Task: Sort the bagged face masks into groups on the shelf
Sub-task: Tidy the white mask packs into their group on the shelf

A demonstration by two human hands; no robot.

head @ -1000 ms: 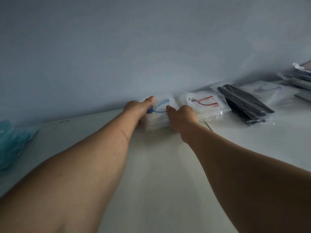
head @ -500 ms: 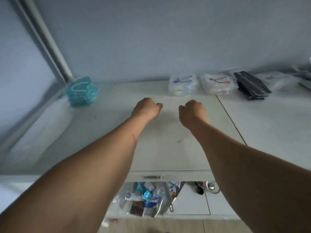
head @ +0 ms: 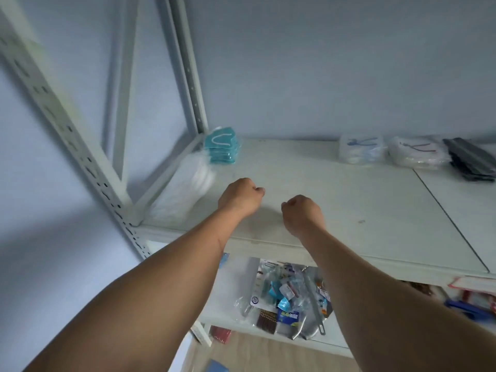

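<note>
On the white shelf (head: 362,200) lie separate piles of bagged masks. A teal stack (head: 221,149) sits at the back left by the upright post. A white pile with blue loops (head: 359,148), a white pile with red loops (head: 417,154) and a black pile (head: 471,162) line the back right. A blurred white bagged pile (head: 188,186) lies along the left rail. My left hand (head: 241,196) and my right hand (head: 302,210) hover over the shelf's front middle, fingers curled, holding nothing.
Perforated metal uprights (head: 67,124) and a diagonal brace stand at the left. A lower shelf holds packaged small goods (head: 284,299) and red and blue items (head: 467,304). A seam (head: 451,224) splits the shelf boards at the right.
Both hands let go of the blue-looped pile and drew back toward the shelf's front. The view swung left and down, bringing the teal stack and the uprights into sight.
</note>
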